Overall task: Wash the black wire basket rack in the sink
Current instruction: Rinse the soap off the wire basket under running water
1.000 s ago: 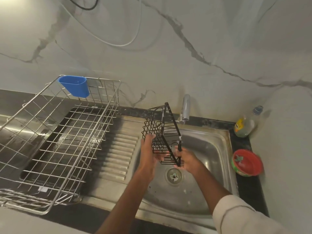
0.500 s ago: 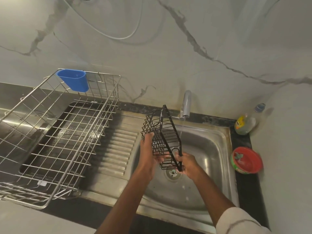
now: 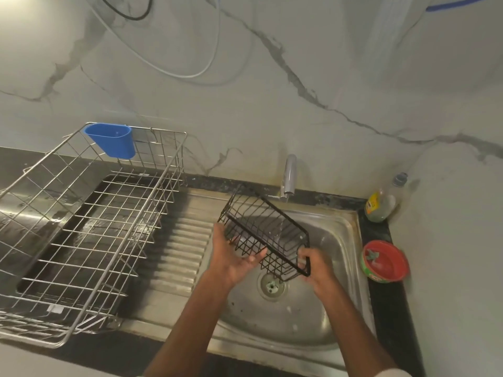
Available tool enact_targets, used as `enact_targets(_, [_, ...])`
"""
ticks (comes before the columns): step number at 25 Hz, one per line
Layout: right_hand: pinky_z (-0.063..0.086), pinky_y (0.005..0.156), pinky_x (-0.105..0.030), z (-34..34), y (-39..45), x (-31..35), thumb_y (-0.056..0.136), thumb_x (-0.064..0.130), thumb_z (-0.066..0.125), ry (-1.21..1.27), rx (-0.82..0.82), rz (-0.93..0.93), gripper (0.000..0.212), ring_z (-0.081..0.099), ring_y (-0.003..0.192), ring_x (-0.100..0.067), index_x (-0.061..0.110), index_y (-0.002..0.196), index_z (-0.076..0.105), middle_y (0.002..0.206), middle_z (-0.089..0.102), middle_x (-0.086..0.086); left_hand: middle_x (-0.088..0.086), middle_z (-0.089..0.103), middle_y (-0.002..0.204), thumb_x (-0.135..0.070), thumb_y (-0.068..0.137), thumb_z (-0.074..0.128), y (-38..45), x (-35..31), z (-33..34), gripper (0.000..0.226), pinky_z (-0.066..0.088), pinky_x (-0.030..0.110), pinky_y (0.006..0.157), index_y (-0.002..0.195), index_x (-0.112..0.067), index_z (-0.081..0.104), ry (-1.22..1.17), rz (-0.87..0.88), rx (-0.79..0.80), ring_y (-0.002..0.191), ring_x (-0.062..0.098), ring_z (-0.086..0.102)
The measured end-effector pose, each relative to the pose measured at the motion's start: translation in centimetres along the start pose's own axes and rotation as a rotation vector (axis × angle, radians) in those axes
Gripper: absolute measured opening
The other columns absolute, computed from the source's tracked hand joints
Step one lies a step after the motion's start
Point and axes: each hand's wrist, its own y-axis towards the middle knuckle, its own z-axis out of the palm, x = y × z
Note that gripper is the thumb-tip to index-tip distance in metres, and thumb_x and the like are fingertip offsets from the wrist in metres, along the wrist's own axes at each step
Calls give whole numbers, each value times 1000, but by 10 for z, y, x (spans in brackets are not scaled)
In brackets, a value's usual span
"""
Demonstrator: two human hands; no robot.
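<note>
The black wire basket rack [image 3: 265, 232] hangs tilted over the steel sink [image 3: 337, 268], its open side turned up under the tap [image 3: 289, 176]. A thin stream of water falls from the tap into the basket. My left hand [image 3: 234, 257] lies under the basket's left side, palm up, fingers spread and touching the wires. My right hand [image 3: 313, 265] grips the basket's lower right corner frame. The drain [image 3: 272, 287] shows below the basket.
A large steel wire dish rack [image 3: 89, 229] with a blue plastic cup [image 3: 113, 138] hooked on its back rim stands on the drainboard at left. A dish soap bottle [image 3: 381, 202] and a red bowl [image 3: 385, 261] sit on the dark counter at right.
The basket has been turned from standing on edge to lying flatter with its open side up under the water. My left hand shifted from gripping its side to supporting it from below.
</note>
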Motion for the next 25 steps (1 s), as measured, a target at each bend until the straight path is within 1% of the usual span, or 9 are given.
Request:
enact_targets(3, [52,93,-58,-27,-5,-6,78,26,78,105,78,84,37,65,100,-35,9,109,67,108,66,-13,28,43,146,-71,92,59,3,-5,-9,72,62,49,60,138,-16,55,-28,-150,-88,115,50,57])
enact_targets(5, [46,95,-74,-39,-14,-11,69,35,86,189,113,109,68,60,117,-45,16,130,61,126,61,-18,30,42,141,-72,94,55,0,-2,-11,70,57,42,46,124,-9,54,-18,-249,-124,96,42,57])
enact_targets(9, [57,83,-63,-43,-30,-11,81,23,73,274,114,78,56,63,116,-45,16,135,61,133,61,-22,31,51,123,-82,89,53,8,7,-13,80,50,33,43,126,-12,49,16,-338,-139,75,37,61])
enact_targets(13, [58,86,-63,-51,-36,6,84,17,72,251,36,89,39,63,112,-43,8,121,64,120,59,-23,21,53,109,-90,88,48,19,22,-7,87,43,28,47,135,-17,50,340,-218,-155,62,21,51])
enact_targets(15, [60,81,-60,-49,-41,19,86,18,71,220,16,93,27,63,115,-44,11,111,64,119,63,-24,20,53,116,-89,84,58,18,27,1,92,47,30,52,138,-15,53,485,-126,-135,69,20,51])
enact_targets(18, [62,69,-50,-39,-47,34,85,23,71,140,22,71,23,65,108,-42,15,106,66,118,67,-24,23,51,133,-87,80,66,24,33,8,100,56,48,76,143,-11,53,454,-36,-137,105,37,58])
enact_targets(20, [62,75,-53,-31,-49,35,82,28,71,89,34,71,24,65,106,-42,17,103,68,118,67,-25,24,47,148,-94,70,67,26,32,10,117,57,55,81,152,-13,48,391,16,-143,121,45,55])
enact_targets(23, [58,87,-62,-16,-47,29,81,33,72,73,67,98,29,63,107,-46,17,105,72,122,65,-28,24,54,150,-100,33,79,29,26,7,149,60,65,85,153,-19,48,349,74,-121,123,50,60])
enact_targets(25, [60,80,-53,-8,-46,25,84,38,71,58,84,117,34,63,109,-45,16,110,73,123,65,-28,24,59,144,-89,31,92,26,20,5,145,60,70,82,151,-19,49,328,118,-102,118,50,65])
